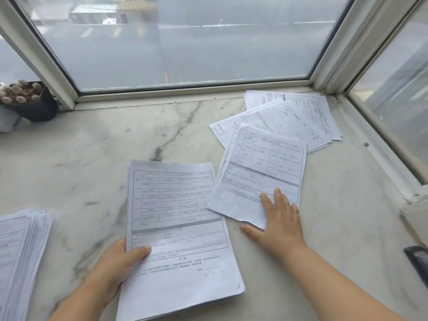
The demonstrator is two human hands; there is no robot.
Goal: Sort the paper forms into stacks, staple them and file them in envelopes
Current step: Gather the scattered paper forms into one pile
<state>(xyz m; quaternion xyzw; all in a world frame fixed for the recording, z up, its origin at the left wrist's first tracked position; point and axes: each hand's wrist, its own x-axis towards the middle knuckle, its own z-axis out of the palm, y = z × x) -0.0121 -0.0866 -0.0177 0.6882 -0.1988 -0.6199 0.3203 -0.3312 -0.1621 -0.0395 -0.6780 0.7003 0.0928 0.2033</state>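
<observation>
Gripping thick form stack (pixel 178 228) by thumb: left hand (pixel 115 262) | right hand (pixel 276 218) spread flat, pressing single form (pixel 259 172) | marble sill (pixel 92 147)

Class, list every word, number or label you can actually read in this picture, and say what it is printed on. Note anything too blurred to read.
"声明": a heading low on the top form of the stack that the left hand grips.
The other print on that form: too small to read.
Form under the right hand: table text blurred, unreadable.
Fanned forms by the window: unreadable.
Stack at the left edge: unreadable.
</observation>
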